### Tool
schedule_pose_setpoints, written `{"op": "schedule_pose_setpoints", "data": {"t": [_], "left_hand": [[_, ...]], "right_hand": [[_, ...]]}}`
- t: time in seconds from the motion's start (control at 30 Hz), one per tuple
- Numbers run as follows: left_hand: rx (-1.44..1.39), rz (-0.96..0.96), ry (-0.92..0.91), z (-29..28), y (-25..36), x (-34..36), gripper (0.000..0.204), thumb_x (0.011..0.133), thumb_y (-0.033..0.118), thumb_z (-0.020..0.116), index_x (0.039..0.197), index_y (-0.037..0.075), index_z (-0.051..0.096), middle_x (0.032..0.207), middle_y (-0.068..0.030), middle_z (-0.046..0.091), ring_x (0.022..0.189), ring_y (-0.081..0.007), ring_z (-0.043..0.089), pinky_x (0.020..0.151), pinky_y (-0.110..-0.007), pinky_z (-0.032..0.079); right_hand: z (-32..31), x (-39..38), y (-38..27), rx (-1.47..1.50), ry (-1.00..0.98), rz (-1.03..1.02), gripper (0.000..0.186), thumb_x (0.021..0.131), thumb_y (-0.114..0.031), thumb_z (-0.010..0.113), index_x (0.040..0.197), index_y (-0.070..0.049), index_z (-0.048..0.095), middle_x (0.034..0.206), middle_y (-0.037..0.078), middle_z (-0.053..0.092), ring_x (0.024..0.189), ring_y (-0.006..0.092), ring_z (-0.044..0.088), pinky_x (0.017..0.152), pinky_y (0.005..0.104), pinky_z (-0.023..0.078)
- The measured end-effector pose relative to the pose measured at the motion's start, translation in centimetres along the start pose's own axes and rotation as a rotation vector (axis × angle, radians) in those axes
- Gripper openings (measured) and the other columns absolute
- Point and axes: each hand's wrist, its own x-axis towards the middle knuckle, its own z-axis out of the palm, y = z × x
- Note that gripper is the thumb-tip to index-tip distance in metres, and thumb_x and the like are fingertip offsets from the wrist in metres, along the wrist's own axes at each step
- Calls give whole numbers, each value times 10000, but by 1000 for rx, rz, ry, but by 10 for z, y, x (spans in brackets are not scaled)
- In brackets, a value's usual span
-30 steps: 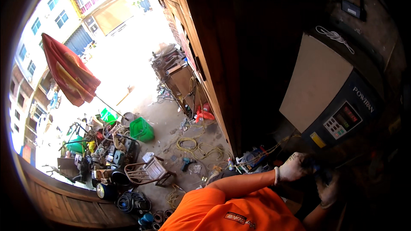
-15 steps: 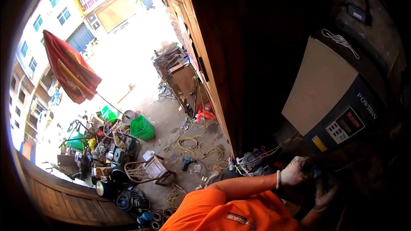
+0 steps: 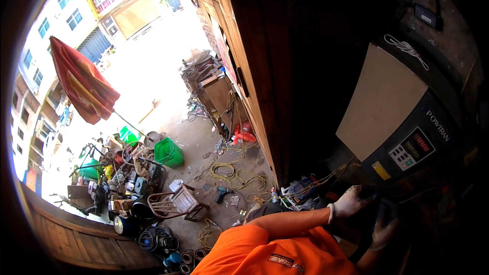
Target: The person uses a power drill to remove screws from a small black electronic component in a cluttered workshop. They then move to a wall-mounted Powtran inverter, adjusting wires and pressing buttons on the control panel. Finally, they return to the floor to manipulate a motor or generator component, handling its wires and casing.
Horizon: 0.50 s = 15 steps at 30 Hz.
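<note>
Currently on view from my distant seat, by way of the head camera: one left hand (image 3: pixel 350 201), gloved in whitish cloth, its far end sunk in shadow; one right hand (image 3: pixel 384 230), likewise gloved, just beside it and lower. State of either grip — I cannot tell; the dark between them hides whether anything is clamped. One control box (image 3: pixel 384 104), nearest item to the hands and above them, with a cream side and a dark blue front; fitted to that front, a display (image 3: pixel 417 143) lit red and green, and a yellow label (image 3: pixel 380 170) near the lower edge. On top of the box, one looped white cord (image 3: pixel 407 51). One orange shirt (image 3: pixel 275 249), worn by the person, lower edge. To the left, past a wooden door frame (image 3: pixel 224 56): one green bin (image 3: pixel 169 153); one wooden chair (image 3: pixel 183 202); one teal drill (image 3: pixel 222 194), lying on the floor (image 3: pixel 204 145) near loose yellow cable (image 3: pixel 237 177); one heap of machine parts (image 3: pixel 135 181); one folded red umbrella (image 3: pixel 84 81) — tilted, above the heap.
</note>
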Motion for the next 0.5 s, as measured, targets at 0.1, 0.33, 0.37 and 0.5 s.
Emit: {"op": "schedule_pose_setpoints", "data": {"t": [0.1,0.33,0.37,0.5], "left_hand": [[256,197,77,-25,4,-2,407,847,114,670,1224,-7,579,1116,-170,642,1013,-269,642,896,-375,509],[985,1148,725,-111,109,-13,456,753,177,742,1185,69,640,1225,-204,574,1140,-420,554,974,-512,451],[1099,1134,814,-120,119,-11,484,733,190,760,1189,75,647,1256,-210,551,1177,-430,524,1004,-533,422],[1397,789,1156,-152,143,-8,928,653,277,833,1454,103,399,1521,-226,286,1409,-447,261,1136,-569,256]], "right_hand": [[-5,-3,22,-240,-87,-17,279,952,-115,611,1194,23,599,1135,164,647,1039,258,636,921,343,503],[-16,7,32,-359,-161,-26,379,917,-73,646,1280,7,573,1223,174,634,1119,269,629,945,339,515],[-19,16,16,-257,-197,76,401,906,-105,667,1280,7,572,1221,172,636,1109,278,634,941,348,518],[-29,21,41,-360,-169,-177,488,864,-238,737,1264,-9,578,1158,156,662,1013,261,664,868,349,549]]}}
